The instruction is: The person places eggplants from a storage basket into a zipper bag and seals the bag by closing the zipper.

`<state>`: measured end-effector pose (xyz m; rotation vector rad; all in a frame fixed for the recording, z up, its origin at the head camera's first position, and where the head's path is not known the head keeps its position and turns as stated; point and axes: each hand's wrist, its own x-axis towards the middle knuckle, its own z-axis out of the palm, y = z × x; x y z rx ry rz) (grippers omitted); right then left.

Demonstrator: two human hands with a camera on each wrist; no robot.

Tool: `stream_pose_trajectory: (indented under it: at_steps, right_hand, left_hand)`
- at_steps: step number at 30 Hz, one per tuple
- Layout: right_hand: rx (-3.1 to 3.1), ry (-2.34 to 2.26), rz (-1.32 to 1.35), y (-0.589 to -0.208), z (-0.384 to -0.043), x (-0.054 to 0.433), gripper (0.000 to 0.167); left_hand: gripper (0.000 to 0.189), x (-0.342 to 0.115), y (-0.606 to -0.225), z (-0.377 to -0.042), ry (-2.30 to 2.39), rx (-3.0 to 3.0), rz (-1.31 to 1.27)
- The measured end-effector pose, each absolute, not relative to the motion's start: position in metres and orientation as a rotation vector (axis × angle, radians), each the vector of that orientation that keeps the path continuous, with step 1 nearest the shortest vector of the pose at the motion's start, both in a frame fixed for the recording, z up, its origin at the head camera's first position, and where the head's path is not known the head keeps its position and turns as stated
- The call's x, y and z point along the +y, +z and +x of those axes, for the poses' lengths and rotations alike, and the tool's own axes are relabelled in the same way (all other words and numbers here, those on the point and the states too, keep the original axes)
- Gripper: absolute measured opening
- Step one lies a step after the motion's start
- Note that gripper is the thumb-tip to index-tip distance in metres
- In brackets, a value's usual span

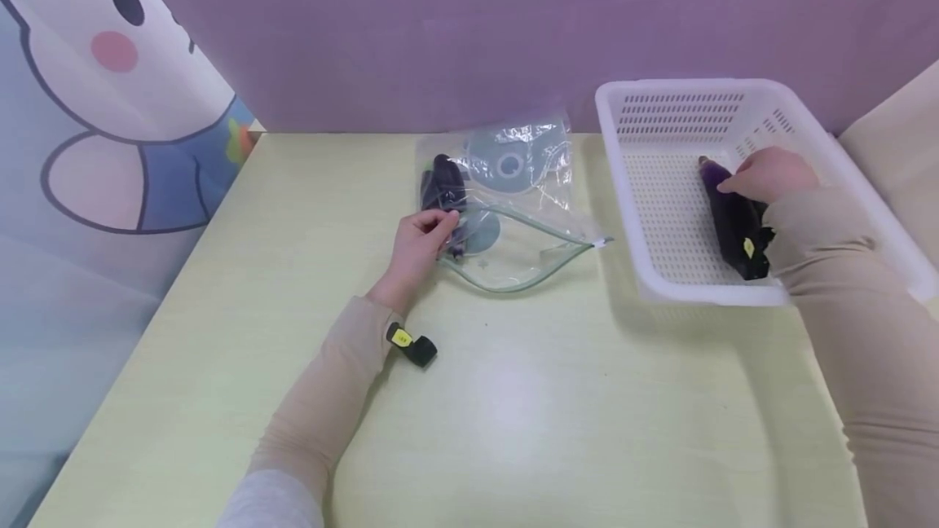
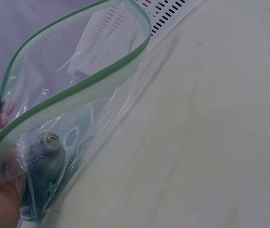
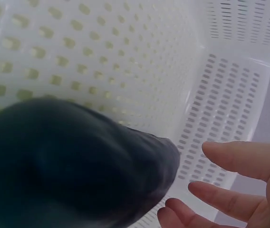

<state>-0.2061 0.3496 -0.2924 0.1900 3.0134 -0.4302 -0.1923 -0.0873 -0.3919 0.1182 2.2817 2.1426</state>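
My left hand point(image 1: 418, 249) pinches the left side of the mouth of a clear zip bag point(image 1: 522, 161) with green zip edges. The mouth gapes wide, and a white slider sits at its right corner. Inside the bag's left part lie dark purple eggplants point(image 1: 444, 184); the left wrist view shows a stem end point(image 2: 50, 138) through the plastic. My right hand point(image 1: 773, 175) is down in the white basket point(image 1: 637, 243), over another dark eggplant point(image 1: 722, 206). In the right wrist view, its thumb and fingers point(image 3: 242, 156) are spread apart beside the narrower end of that eggplant.
The perforated basket stands at the back right of the pale table point(image 1: 499, 422), to the right of the bag. A purple backdrop point(image 1: 440, 39) rises behind the table. To the left hangs a cartoon-printed cloth point(image 1: 110, 153). Small black wrist cameras sit at both cuffs.
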Motion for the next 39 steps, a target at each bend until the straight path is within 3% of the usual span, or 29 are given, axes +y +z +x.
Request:
stream_pose_trajectory:
  at_steps: [15, 39]
  right_hand:
    - [2.987, -0.381, 0.197, -0.301, -0.206, 0.355, 0.034]
    - [2.88, -0.407, 0.2, -0.309, -0.212, 0.36, 0.042]
  left_hand:
    - [0.029, -0.087, -0.393, -0.192, 2.161, 2.275, 0.152]
    - [0.022, -0.087, -0.393, -0.194, 2.161, 2.271, 0.14]
